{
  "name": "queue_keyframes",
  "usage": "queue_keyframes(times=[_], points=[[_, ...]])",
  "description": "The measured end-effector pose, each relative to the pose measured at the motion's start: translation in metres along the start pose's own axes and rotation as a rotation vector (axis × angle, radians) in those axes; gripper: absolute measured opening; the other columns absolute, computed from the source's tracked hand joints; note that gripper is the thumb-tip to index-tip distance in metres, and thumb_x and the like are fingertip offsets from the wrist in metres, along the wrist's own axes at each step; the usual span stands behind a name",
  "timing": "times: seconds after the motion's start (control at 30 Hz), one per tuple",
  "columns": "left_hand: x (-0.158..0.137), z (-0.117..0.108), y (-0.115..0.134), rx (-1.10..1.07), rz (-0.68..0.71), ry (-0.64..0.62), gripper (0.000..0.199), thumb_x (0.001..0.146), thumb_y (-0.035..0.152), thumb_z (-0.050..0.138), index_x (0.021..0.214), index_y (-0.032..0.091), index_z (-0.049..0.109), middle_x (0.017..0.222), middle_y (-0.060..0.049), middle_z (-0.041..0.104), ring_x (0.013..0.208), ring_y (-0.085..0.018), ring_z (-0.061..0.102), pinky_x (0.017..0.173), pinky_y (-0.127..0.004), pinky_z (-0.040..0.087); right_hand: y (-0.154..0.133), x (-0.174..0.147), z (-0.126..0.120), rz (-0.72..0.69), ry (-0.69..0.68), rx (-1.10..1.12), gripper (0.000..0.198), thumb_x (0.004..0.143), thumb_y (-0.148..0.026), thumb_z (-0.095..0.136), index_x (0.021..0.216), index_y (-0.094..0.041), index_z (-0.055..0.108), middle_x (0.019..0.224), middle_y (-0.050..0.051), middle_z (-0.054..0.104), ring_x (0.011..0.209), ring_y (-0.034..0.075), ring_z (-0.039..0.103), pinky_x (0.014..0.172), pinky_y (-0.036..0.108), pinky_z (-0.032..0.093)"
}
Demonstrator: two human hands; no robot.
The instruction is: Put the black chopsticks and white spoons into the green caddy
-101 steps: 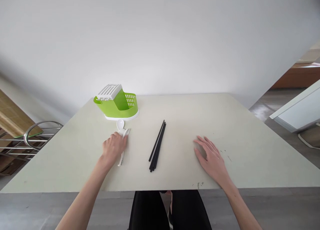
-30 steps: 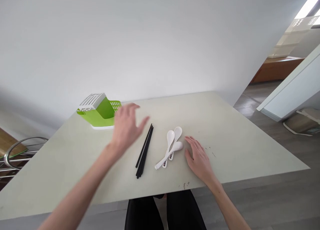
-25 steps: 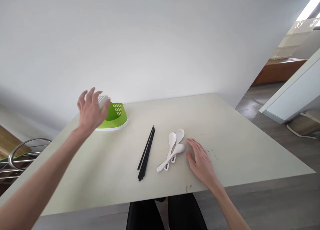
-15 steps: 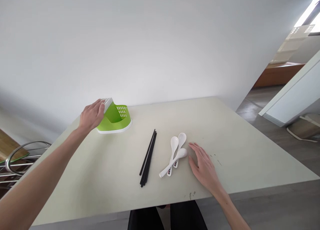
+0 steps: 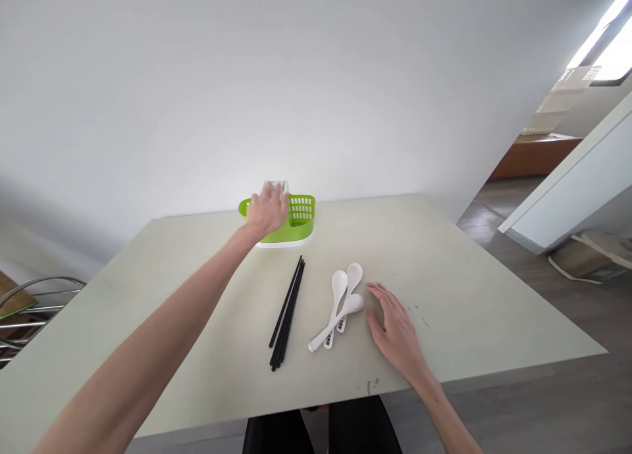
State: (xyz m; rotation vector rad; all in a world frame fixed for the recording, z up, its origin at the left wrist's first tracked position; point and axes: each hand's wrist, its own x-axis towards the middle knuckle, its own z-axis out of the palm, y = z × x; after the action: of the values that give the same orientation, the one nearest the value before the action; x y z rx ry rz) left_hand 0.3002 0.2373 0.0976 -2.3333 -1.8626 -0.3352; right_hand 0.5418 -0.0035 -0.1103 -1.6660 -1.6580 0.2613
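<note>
Centre frame, the bare left hand (image 5: 268, 211) covers much of the green plastic holder (image 5: 299, 233) and its white slotted plastic top (image 5: 276, 185) — fingertips all a blur! Lower centre, the slanting white spoon (image 5: 338, 322) hides parts of two long-handled white spoons (image 5: 340, 283), printed marks (image 5: 342, 324) unreadably small. Far left, the curved metal rack (image 5: 44, 279) — sliced by the edge; upper right, the bright window (image 5: 615, 54) too.

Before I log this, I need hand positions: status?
Left hand on top of green caddy. Right hand on table, beside three white spoons. Black chopsticks in front of caddy.
</note>
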Motion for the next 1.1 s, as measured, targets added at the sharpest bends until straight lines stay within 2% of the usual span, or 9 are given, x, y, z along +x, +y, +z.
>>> queue_keyframes(times=[0.2,0.43,0.53,0.67,0.73,0.8,0.87,0.97,1.1], points=[[-0.007,-0.01,0.068,0.034,0.151,-0.141,0.07,0.108,0.058,0.021,0.165,0.02,0.033,0.169,-0.019,0.035,0.124,-0.043,0.065,0.097,-0.056,0.054,-0.001,0.0,0.0,-0.012,0.03,0.018,0.043,0.105,-0.032,0.04,0.147,-0.027,0.052,0.154,0.009,0.059,0.15,0.029,0.048,0.119,0.057,0.046],[-0.025,-0.02,0.086,-0.01,0.224,-0.184,0.081,0.104,0.072,0.015,0.164,0.022,0.034,0.165,-0.022,0.038,0.122,-0.043,0.067,0.098,-0.057,0.052,0.0,0.002,-0.002,0.002,0.021,0.028,0.043,0.104,-0.032,0.042,0.145,-0.027,0.053,0.154,0.009,0.059,0.148,0.029,0.05,0.119,0.056,0.046],[-0.033,-0.03,0.077,-0.053,0.223,-0.139,0.077,0.104,0.072,0.018,0.163,0.026,0.037,0.163,-0.021,0.041,0.12,-0.041,0.068,0.101,-0.058,0.05,-0.001,0.002,-0.003,0.018,0.01,0.032,0.044,0.104,-0.034,0.042,0.146,-0.027,0.053,0.154,0.01,0.058,0.148,0.029,0.05,0.119,0.057,0.046],[-0.05,-0.026,0.044,-0.154,0.267,0.258,0.061,0.108,0.059,0.03,0.15,0.019,0.05,0.153,-0.021,0.049,0.119,-0.034,0.066,0.106,-0.054,0.047,-0.002,0.001,-0.003,0.043,0.009,0.036,0.044,0.104,-0.035,0.042,0.146,-0.027,0.053,0.155,0.009,0.058,0.148,0.029,0.05,0.119,0.056,0.045],[-0.067,-0.012,0.02,-0.282,0.255,0.405,0.047,0.109,0.048,0.035,0.137,0.018,0.057,0.138,-0.018,0.058,0.106,-0.028,0.068,0.097,-0.046,0.052,-0.003,0.001,-0.003,0.041,0.017,0.039,0.044,0.104,-0.034,0.042,0.145,-0.027,0.054,0.154,0.009,0.058,0.148,0.028,0.05,0.119,0.056,0.045],[-0.092,0.009,-0.004,-0.39,0.177,0.353,0.035,0.107,0.041,0.035,0.118,0.019,0.061,0.115,-0.013,0.064,0.087,-0.022,0.066,0.078,-0.038,0.053,-0.003,0.002,-0.003,0.033,0.024,0.042,0.044,0.103,-0.033,0.042,0.145,-0.027,0.054,0.154,0.009,0.059,0.147,0.028,0.051,0.119,0.055,0.045],[-0.123,0.033,-0.022,-0.4,0.156,0.116,0.028,0.104,0.042,0.04,0.101,0.023,0.059,0.093,-0.006,0.064,0.072,-0.02,0.062,0.068,-0.036,0.05,-0.003,0.002,-0.003,0.028,0.025,0.04,0.043,0.104,-0.032,0.042,0.144,-0.026,0.054,0.153,0.009,0.059,0.147,0.028,0.051,0.12,0.055,0.045],[-0.173,0.061,-0.035,-0.404,0.115,-0.113,0.028,0.101,0.051,0.045,0.097,0.025,0.054,0.087,-0.002,0.064,0.067,-0.02,0.06,0.063,-0.036,0.048,-0.003,0.002,-0.003,0.025,0.022,0.033,0.043,0.103,-0.033,0.042,0.144,-0.026,0.054,0.154,0.009,0.059,0.147,0.027,0.05,0.12,0.055,0.044],[-0.216,0.075,-0.035,-0.431,0.076,-0.136,0.031,0.101,0.056,0.045,0.095,0.026,0.049,0.081,-0.001,0.062,0.07,-0.023,0.063,0.065,-0.037,0.049,-0.003,0.001,-0.004,0.028,0.016,0.023,0.043,0.103,-0.033,0.043,0.144,-0.026,0.054,0.154,0.009,0.059,0.148,0.028,0.05,0.121,0.056,0.044]])
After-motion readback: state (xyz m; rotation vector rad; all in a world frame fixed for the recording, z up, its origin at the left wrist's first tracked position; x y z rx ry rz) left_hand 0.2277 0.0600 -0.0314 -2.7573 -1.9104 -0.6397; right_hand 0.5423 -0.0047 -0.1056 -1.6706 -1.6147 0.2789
